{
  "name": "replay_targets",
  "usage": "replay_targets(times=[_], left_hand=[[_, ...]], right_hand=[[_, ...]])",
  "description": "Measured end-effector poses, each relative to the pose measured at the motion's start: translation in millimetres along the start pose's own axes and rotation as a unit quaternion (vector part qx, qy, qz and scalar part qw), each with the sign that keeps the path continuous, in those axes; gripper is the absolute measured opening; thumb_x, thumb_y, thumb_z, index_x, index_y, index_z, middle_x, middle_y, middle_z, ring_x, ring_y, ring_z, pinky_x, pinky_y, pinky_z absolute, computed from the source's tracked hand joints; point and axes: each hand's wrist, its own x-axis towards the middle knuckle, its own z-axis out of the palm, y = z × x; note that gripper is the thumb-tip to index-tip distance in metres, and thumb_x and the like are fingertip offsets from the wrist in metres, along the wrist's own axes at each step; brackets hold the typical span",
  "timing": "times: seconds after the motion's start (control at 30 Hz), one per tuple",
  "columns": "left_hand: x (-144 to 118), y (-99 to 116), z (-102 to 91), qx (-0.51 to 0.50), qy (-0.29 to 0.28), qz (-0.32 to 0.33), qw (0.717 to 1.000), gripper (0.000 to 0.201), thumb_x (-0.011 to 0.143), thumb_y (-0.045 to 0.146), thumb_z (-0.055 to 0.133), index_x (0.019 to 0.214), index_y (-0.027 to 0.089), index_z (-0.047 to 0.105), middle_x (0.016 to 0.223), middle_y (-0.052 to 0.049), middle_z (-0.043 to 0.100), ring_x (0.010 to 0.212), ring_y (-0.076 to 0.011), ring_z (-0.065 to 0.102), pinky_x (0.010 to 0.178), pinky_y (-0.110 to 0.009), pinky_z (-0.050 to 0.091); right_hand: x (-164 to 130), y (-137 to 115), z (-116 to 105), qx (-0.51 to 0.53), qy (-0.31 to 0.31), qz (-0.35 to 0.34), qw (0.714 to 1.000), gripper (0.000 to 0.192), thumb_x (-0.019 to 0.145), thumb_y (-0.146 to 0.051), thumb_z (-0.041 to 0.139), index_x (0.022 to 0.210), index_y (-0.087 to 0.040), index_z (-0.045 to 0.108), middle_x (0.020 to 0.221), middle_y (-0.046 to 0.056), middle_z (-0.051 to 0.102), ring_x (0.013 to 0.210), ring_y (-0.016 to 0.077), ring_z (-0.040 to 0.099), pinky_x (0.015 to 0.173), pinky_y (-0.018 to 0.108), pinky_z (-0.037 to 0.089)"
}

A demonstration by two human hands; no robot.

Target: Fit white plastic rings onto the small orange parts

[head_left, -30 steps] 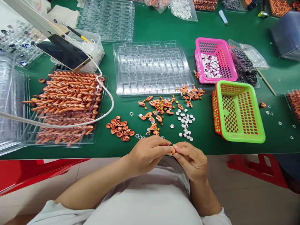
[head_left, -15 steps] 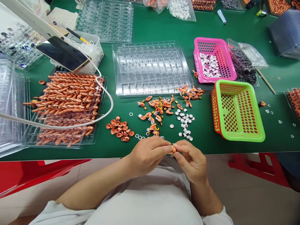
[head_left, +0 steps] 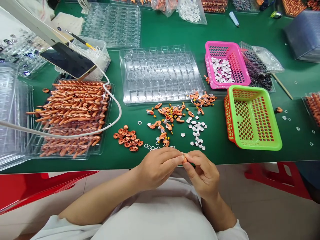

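My left hand [head_left: 161, 165] and my right hand [head_left: 203, 171] meet at the table's front edge, both closed on one small orange part [head_left: 185, 160]. Fingertips cover most of it, so its full shape is hidden. Just beyond my hands lies a scatter of orange curved parts [head_left: 172, 113] with yellow and silvery bits. Small white discs [head_left: 197, 128] are spread to the right of these. Over to the left sits a heap of orange cup-shaped caps [head_left: 127, 138]. Several thin white rings [head_left: 150, 147] lie close to my left hand.
Clear plastic trays [head_left: 162, 75] lie behind the parts. A pink basket [head_left: 246, 75] holds white discs; a green basket [head_left: 277, 133] is nested in an orange one. At left, orange parts [head_left: 77, 103] fill stacked trays, a white cable [head_left: 119, 113] loops over them, and a phone [head_left: 67, 60] leans on a tub.
Both hands stay together on the small orange part, with only slight finger movement. The view has shifted a little; the things on the table lie as before.
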Motion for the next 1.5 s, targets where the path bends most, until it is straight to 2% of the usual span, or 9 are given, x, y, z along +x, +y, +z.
replay_targets(times=[0.23, 0.5, 0.77, 0.87, 1.03, 1.2, 1.37, 1.43, 1.5], left_hand=[[0.1, 1.6, 0.6, 0.025, -0.009, 0.019, 0.999, 0.034, 0.090, 0.004, 0.043, 0.122, 0.010, 0.055, 0.095, -0.016, 0.074, 0.090, -0.0210, 0.071, 0.078, -0.037, 0.063], [0.8, 1.4, 2.1, 0.010, -0.003, 0.012, 1.000, 0.034, 0.090, 0.003, 0.042, 0.121, 0.010, 0.055, 0.094, -0.016, 0.074, 0.088, -0.0209, 0.070, 0.075, -0.037, 0.063], [1.7, 0.1, 4.9, -0.100, 0.028, -0.063, 0.993, 0.027, 0.092, 0.005, 0.052, 0.113, 0.017, 0.063, 0.095, -0.011, 0.075, 0.089, -0.0168, 0.071, 0.076, -0.030, 0.060], [-0.1, -0.6, 5.4, -0.100, 0.051, -0.104, 0.988, 0.023, 0.092, 0.009, 0.056, 0.108, 0.020, 0.068, 0.094, -0.008, 0.073, 0.086, -0.0154, 0.070, 0.075, -0.028, 0.058], [-3.0, -1.9, 6.5, -0.118, 0.070, -0.157, 0.978, 0.020, 0.089, 0.011, 0.063, 0.103, 0.022, 0.074, 0.079, -0.003, 0.064, 0.070, -0.0113, 0.061, 0.062, -0.023, 0.053], [-1.8, -2.1, 10.0, -0.207, 0.085, -0.185, 0.957, 0.019, 0.086, 0.007, 0.066, 0.099, 0.019, 0.074, 0.078, -0.004, 0.074, 0.071, -0.0136, 0.066, 0.072, -0.030, 0.055], [-3.2, -0.2, 11.5, -0.252, 0.080, -0.244, 0.933, 0.014, 0.085, 0.010, 0.068, 0.094, 0.018, 0.075, 0.079, -0.006, 0.077, 0.070, -0.0148, 0.067, 0.071, -0.030, 0.056], [-3.9, 1.0, 11.0, -0.287, 0.074, -0.288, 0.911, 0.010, 0.085, 0.015, 0.069, 0.093, 0.017, 0.076, 0.080, -0.007, 0.077, 0.071, -0.0157, 0.069, 0.069, -0.029, 0.057], [-3.7, 2.1, 9.9, -0.341, 0.061, -0.340, 0.874, 0.010, 0.085, 0.020, 0.070, 0.093, 0.015, 0.076, 0.085, -0.009, 0.078, 0.075, -0.0167, 0.072, 0.068, -0.027, 0.059]], right_hand=[[3.1, -2.2, -2.7, -0.029, -0.021, -0.026, 0.999, 0.044, 0.085, 0.000, 0.061, 0.118, -0.029, 0.066, 0.097, 0.006, 0.071, 0.086, 0.0215, 0.068, 0.071, 0.035, 0.057], [2.3, -2.5, -3.8, 0.011, -0.026, 0.013, 1.000, 0.040, 0.086, 0.000, 0.062, 0.113, -0.028, 0.068, 0.096, 0.006, 0.070, 0.087, 0.0200, 0.066, 0.073, 0.034, 0.056], [0.7, 2.4, -4.3, 0.115, -0.009, 0.107, 0.988, 0.019, 0.090, -0.015, 0.066, 0.105, -0.025, 0.072, 0.092, 0.006, 0.068, 0.082, 0.0188, 0.066, 0.064, 0.030, 0.059], [0.9, 3.9, -2.8, 0.124, 0.005, 0.116, 0.985, 0.017, 0.089, -0.018, 0.068, 0.104, -0.024, 0.073, 0.092, 0.007, 0.068, 0.082, 0.0186, 0.066, 0.062, 0.029, 0.059], [2.1, 2.9, -0.7, 0.132, -0.002, 0.120, 0.984, 0.019, 0.089, -0.018, 0.068, 0.106, -0.025, 0.073, 0.091, 0.006, 0.069, 0.079, 0.0179, 0.067, 0.063, 0.029, 0.059], [2.8, 2.0, 1.7, 0.127, 0.011, 0.105, 0.986, 0.023, 0.088, -0.014, 0.068, 0.107, -0.027, 0.072, 0.093, 0.005, 0.069, 0.084, 0.0179, 0.067, 0.067, 0.028, 0.058], [3.3, 2.1, 2.4, 0.106, 0.013, 0.094, 0.990, 0.025, 0.088, -0.012, 0.068, 0.108, -0.027, 0.072, 0.094, 0.005, 0.069, 0.086, 0.0178, 0.066, 0.067, 0.028, 0.058], [3.2, 1.9, 2.1, 0.094, 0.014, 0.084, 0.992, 0.028, 0.088, -0.010, 0.067, 0.109, -0.028, 0.071, 0.094, 0.005, 0.069, 0.086, 0.0178, 0.067, 0.069, 0.029, 0.058], [3.2, 1.5, 1.9, 0.076, 0.013, 0.066, 0.995, 0.030, 0.087, -0.009, 0.068, 0.109, -0.029, 0.071, 0.094, 0.004, 0.070, 0.085, 0.0182, 0.067, 0.071, 0.031, 0.058]])
